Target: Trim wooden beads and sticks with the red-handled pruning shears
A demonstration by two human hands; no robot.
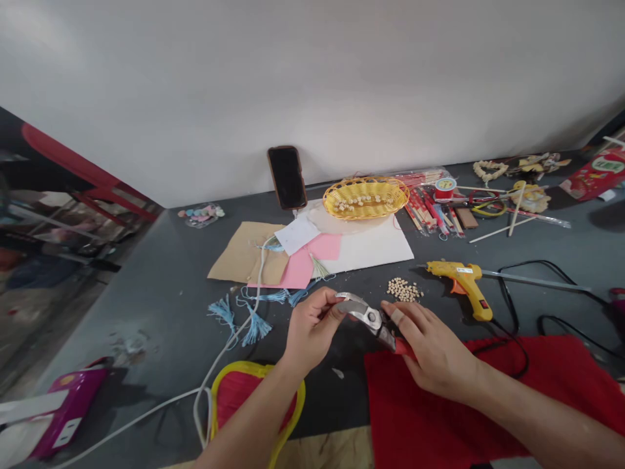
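Metal pruning shears point(362, 312) with a red handle are held in the air above the dark table. My right hand point(432, 345) is wrapped round the red handle end. At the other end, my left hand point(315, 326) has thumb and fingers pinched together at the blade tips; whether a small piece is between them is hidden. A pile of small pale beads point(404, 290) lies just beyond my right hand. Beneath my left forearm is a yellow-rimmed red heart-shaped object point(234, 391). A red cloth point(390, 404) spreads under my right forearm.
A yellow glue gun point(461, 280) with a black cord lies at right. Blue tassels point(256, 329), paper sheets point(371, 247) and a white cable point(258, 286) are at left and centre. Behind stand a phone point(287, 179) and a yellow basket point(336, 192). A purple box point(73, 410) is lower left.
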